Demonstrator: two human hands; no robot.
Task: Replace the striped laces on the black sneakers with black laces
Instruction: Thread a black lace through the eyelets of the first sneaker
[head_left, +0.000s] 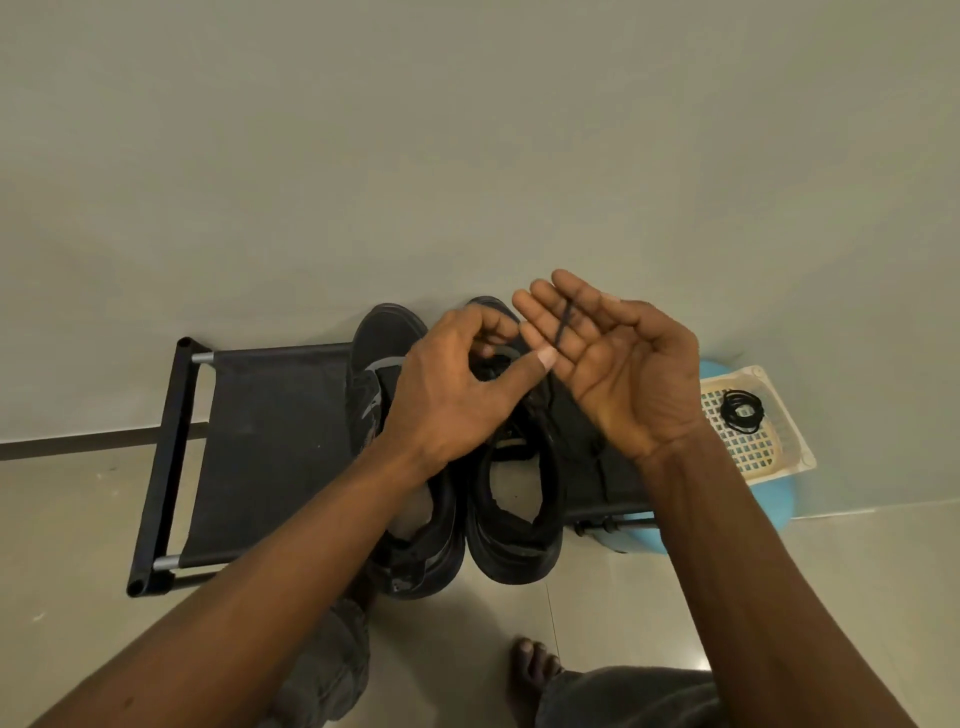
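Your right grip (618, 374) lies palm-up, fingers straight, black lace (563, 325) draped across them; your left grip (457, 395) curls over the sneakers (519, 551), hold unclear.

The black sneakers (519, 551) look dull and soft on top, like cloth, with smoother, slightly shiny soles. The shelf (280, 415) is matt black cloth, and its tube (202, 358) is shiny grey metal. The basket (779, 447) is pale, smooth plastic. The black laces (742, 410) look dull. The stool (769, 501) is glossy blue plastic. The floor (78, 519) is smooth, shiny tile.
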